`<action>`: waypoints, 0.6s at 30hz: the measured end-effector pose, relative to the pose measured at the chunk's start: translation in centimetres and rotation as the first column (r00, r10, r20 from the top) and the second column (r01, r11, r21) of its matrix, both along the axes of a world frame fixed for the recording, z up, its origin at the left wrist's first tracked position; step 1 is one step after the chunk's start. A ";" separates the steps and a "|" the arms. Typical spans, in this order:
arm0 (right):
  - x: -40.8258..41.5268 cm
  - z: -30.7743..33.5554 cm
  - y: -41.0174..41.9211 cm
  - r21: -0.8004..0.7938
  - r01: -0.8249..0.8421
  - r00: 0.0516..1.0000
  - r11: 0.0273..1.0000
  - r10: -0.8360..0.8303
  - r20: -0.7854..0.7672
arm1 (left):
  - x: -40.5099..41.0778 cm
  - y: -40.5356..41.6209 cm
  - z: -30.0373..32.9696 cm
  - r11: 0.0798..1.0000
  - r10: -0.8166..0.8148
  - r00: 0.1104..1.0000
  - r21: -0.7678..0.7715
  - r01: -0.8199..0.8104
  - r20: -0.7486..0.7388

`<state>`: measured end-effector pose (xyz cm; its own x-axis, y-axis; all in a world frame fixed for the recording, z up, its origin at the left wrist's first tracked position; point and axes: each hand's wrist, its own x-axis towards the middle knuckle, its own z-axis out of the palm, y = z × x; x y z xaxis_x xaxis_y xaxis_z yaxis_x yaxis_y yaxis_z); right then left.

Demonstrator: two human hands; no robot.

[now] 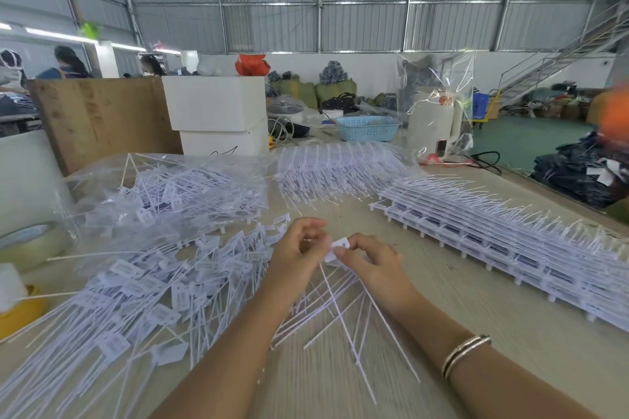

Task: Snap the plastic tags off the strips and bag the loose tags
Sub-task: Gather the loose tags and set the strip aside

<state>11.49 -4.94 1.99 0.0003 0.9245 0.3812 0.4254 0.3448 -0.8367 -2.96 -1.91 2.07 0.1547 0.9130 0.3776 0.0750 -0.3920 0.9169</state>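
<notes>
My left hand [299, 250] and my right hand [369, 260] meet over the middle of the table. Between their fingertips they pinch a white plastic tag [337, 248], its thin tails fanning down toward me. A heap of loose white tags [143, 296] covers the table on my left. Stacked strips of joined tags [510, 245] run along the right side. Another stack of strips [340, 167] lies farther back. A clear plastic bag holding tags [170, 194] sits at the back left.
A tape roll [30, 241] and a yellow object [20, 313] are at the left edge. White boxes [218, 112], a wooden board [102, 116], a blue basket [367, 127] and a white appliance [432, 119] stand behind the table. People work at the far left.
</notes>
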 end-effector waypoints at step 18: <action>0.0 0.2 -0.2 0.061 -0.175 0.982 0.983 0.178 -0.064 | 0.0 -0.5 0.2 0.997 -0.012 0.987 -0.077 0.000 -0.158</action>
